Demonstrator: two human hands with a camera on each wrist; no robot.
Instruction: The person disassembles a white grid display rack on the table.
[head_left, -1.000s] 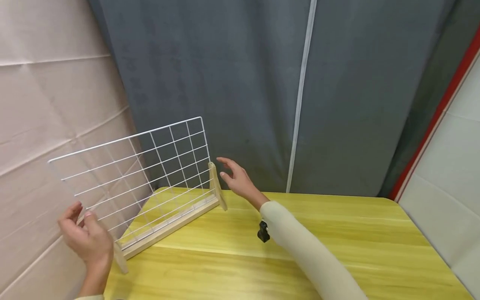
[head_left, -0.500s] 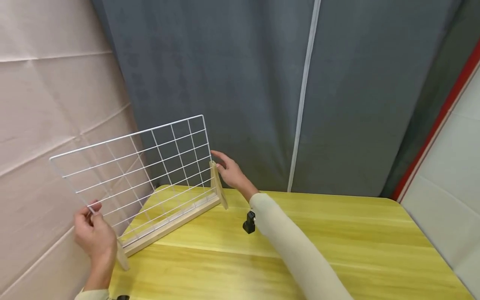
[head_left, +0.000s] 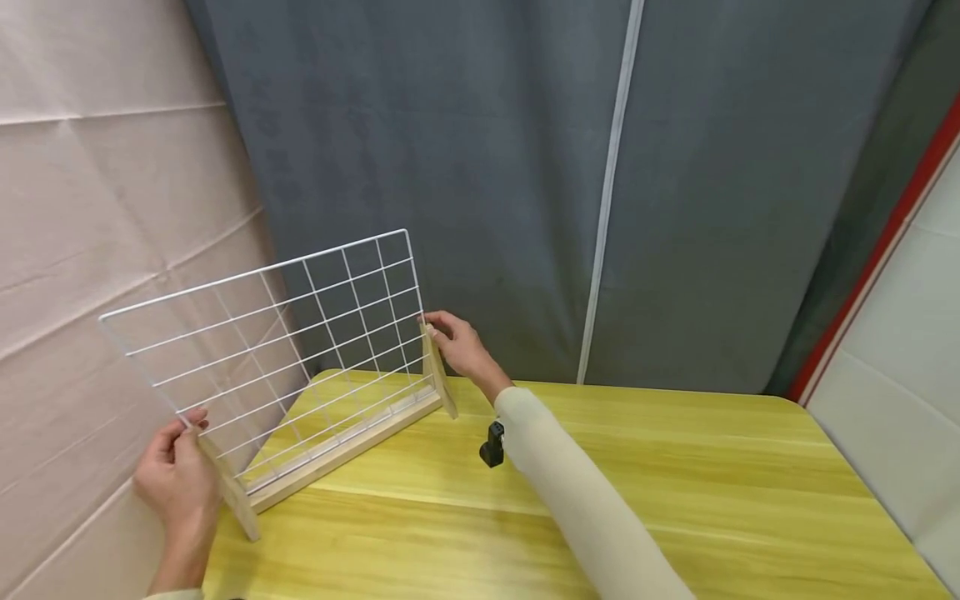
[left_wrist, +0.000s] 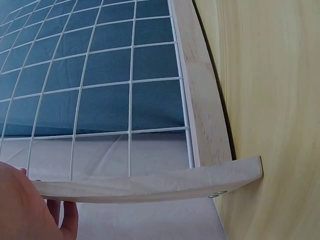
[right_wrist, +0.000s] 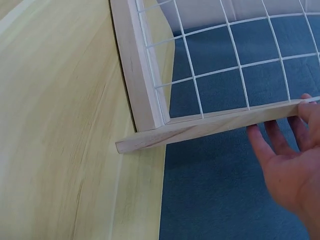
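Note:
A white wire grid (head_left: 300,333) stands in a long wooden base rail (head_left: 337,454) at the far left corner of the yellow table (head_left: 600,467). A wooden end piece closes each end of the rail. My left hand (head_left: 180,479) grips the near end piece (head_left: 240,508), thumb at its top; in the left wrist view the left hand (left_wrist: 25,210) lies under that end piece (left_wrist: 150,185). My right hand (head_left: 457,346) touches the top of the far end piece (head_left: 438,383) with fairly straight fingers (right_wrist: 280,135), which reach behind the end piece (right_wrist: 210,127).
A grey curtain (head_left: 487,167) with a white seam hangs behind the table. Beige fabric (head_left: 90,167) covers the left wall close to the grid. A white panel with a red strip (head_left: 885,217) stands at the right. A small black device (head_left: 492,446) sits on my right sleeve.
My left hand dropped from the grid's lower wires to the near wooden end piece and took hold of it. My right hand moved left onto the far end piece.

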